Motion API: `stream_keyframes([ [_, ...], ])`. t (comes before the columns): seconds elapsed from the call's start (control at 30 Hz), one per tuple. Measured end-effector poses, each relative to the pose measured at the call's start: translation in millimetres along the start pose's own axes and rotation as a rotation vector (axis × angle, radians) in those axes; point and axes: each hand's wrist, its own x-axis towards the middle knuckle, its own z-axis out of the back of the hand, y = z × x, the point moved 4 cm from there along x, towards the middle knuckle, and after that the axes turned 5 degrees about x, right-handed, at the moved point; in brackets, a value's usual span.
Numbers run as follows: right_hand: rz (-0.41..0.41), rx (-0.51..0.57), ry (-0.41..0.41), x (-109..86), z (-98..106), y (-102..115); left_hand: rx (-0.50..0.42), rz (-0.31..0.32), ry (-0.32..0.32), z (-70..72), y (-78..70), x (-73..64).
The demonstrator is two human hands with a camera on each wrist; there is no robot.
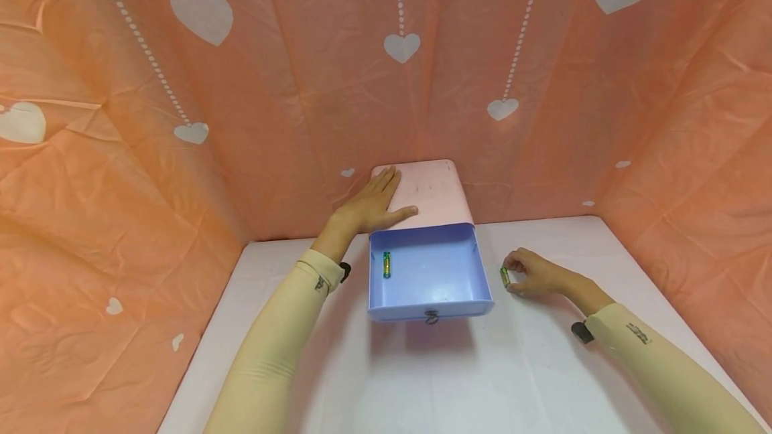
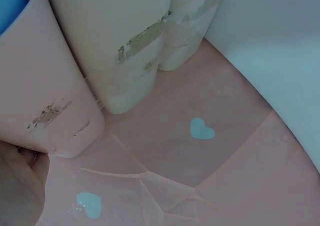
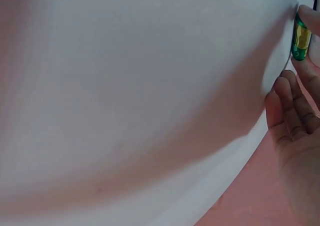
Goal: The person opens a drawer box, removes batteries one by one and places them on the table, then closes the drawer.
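Observation:
My left hand [image 1: 375, 205] lies on the pink top of a small drawer cabinet [image 1: 431, 189], fingers straight and thumb spread. Its blue drawer [image 1: 431, 311] is pulled out toward me, with a metal ring on the front. Inside the drawer, near its left wall, lies a green and gold battery [image 1: 387, 265]. To the right of the drawer, my right hand [image 1: 533, 273] pinches a second green and gold battery [image 3: 301, 38] between thumb and forefinger, close over the table. The other fingers are loosely bent in the right wrist view.
Below the pink tier, cream tiers [image 2: 105, 40] with worn patches show in the left wrist view. A white table [image 1: 434, 387] carries the cabinet. Orange-pink cloth [image 1: 338, 86] with white hearts hangs behind and on both sides, close to the cabinet's back.

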Motion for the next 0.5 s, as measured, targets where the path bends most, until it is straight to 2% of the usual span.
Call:
stream_keyframes([
  [0.5, -0.023, 0.031, 0.012, -1.8, 0.6, 0.4, 0.005, 0.000, 0.000, 1.8, -0.5, -0.2],
])
